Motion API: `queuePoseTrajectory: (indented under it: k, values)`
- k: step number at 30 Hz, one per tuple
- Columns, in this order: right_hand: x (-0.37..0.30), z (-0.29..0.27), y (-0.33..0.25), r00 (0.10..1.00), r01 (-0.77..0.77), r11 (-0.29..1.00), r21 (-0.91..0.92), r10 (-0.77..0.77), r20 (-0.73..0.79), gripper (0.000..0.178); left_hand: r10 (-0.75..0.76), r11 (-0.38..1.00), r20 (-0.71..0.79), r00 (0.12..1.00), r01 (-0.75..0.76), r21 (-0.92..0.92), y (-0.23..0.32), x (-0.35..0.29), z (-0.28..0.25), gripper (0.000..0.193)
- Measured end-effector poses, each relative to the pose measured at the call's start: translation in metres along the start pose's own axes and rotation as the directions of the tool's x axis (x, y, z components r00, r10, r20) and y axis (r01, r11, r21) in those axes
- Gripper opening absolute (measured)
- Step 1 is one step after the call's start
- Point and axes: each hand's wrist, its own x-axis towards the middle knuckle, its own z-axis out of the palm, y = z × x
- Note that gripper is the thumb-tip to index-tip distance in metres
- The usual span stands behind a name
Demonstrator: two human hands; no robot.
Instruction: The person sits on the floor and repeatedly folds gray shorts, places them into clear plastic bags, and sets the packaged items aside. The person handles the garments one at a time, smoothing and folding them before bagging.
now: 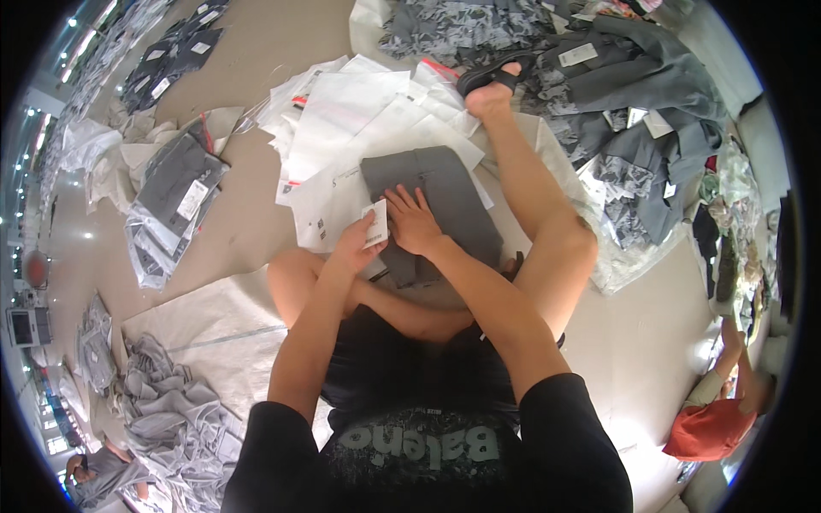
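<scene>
A folded dark grey garment (449,197) lies between my legs, partly over a white plastic bag (321,205). My right hand (412,224) rests flat on the garment, its fingers stretched out near the left edge. Beside it, my left hand (357,242) pinches a white hang tag (376,224) between thumb and fingers. The tag stands at the garment's left edge. Whether it is attached to the garment is hidden.
More flat white bags (351,107) spread out ahead. Grey and patterned garments (633,77) heap up at the far right. Bagged garments (175,192) lie on the left, and a crumpled grey pile (175,410) at lower left. A person in red (710,427) sits at lower right.
</scene>
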Motion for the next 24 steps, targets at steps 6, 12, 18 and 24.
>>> queuePoseTrajectory:
  k: [6, 12, 18, 24]
  values:
    - [-0.025, -0.079, 0.046, 0.788, -0.519, 0.847, 0.113, 0.526, -0.320, 0.064, 0.324, 0.272, -0.115, 0.939, 0.024, 0.962, -0.016, 0.028, 0.008, 0.056]
    - [-0.037, -0.070, 0.086, 0.614, -0.779, 0.536, 0.325, 0.758, 0.221, 0.096, 0.673, 0.309, -0.137, 0.727, -0.108, 0.945, -0.038, 0.032, 0.013, 0.076]
    - [-0.046, -0.029, 0.115, 0.726, -0.619, 0.324, 0.716, 0.584, 0.363, 0.087, 0.661, 0.418, -0.057, 0.749, -0.303, 0.856, -0.051, 0.057, 0.011, 0.054]
    - [-0.034, -0.053, 0.068, 0.757, -0.630, 0.522, 0.575, 0.576, 0.307, 0.059, 0.619, 0.518, 0.016, 0.786, -0.423, 0.743, -0.036, 0.020, 0.007, 0.053]
